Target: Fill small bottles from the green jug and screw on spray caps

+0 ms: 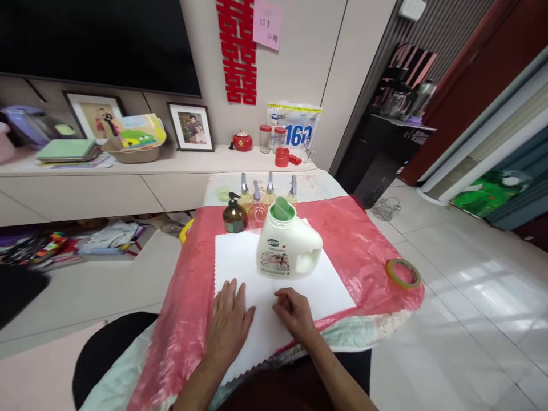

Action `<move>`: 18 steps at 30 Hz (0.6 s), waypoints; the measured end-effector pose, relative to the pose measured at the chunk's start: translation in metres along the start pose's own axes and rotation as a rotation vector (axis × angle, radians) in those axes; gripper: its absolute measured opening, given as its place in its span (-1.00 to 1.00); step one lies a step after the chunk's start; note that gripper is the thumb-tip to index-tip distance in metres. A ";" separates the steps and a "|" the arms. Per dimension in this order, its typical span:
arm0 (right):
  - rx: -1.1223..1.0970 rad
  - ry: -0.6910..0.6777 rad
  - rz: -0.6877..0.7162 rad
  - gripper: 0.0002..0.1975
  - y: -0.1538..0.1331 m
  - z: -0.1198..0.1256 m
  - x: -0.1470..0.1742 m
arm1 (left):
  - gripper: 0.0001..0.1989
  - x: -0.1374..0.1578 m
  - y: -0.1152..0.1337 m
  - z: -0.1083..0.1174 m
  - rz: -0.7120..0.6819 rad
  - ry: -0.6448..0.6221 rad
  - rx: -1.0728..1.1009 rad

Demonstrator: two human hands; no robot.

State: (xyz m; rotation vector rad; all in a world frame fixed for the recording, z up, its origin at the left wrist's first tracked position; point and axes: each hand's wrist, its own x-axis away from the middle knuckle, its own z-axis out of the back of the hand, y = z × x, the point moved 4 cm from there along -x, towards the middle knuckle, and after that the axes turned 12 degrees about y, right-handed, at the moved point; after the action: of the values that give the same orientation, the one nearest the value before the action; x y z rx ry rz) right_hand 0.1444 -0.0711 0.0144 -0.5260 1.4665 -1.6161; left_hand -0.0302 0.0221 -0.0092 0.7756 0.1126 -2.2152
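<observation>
Red table cover (346, 245): wrinkled
White scalloped sheet (260, 331): spread under left hand (229, 321), laid open
Right hand (295, 314): curled; grip cannot be told
Handled jug (274, 242): stood beyond right hand

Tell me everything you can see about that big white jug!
The white jug looks like plastic, with a moulded handle on the picture's right side. Its threaded mouth is uncapped, and a green spout sticks up inside. The front has a dark green logo and, below it, a label with a pinkish picture; the small print is too blurry to read. It stands upright on the white sheet, with nothing holding it.
</observation>
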 end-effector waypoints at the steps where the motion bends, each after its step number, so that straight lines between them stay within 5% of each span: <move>1: 0.004 0.005 0.000 -0.71 0.000 0.000 0.000 | -0.49 0.000 0.000 0.000 -0.007 0.001 -0.003; 13: 0.190 0.035 0.157 -0.76 -0.013 0.000 0.004 | -0.49 -0.004 0.000 0.005 -0.021 0.025 0.039; 18: 0.404 0.163 0.207 -0.70 -0.022 0.039 0.007 | -0.46 -0.001 -0.002 0.010 -0.089 -0.003 0.031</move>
State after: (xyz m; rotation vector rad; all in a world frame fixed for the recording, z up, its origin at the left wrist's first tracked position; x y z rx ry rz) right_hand 0.1644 -0.1013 0.0421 -0.0140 1.2149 -1.7556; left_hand -0.0354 0.0210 -0.0008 0.7981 0.1133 -2.3065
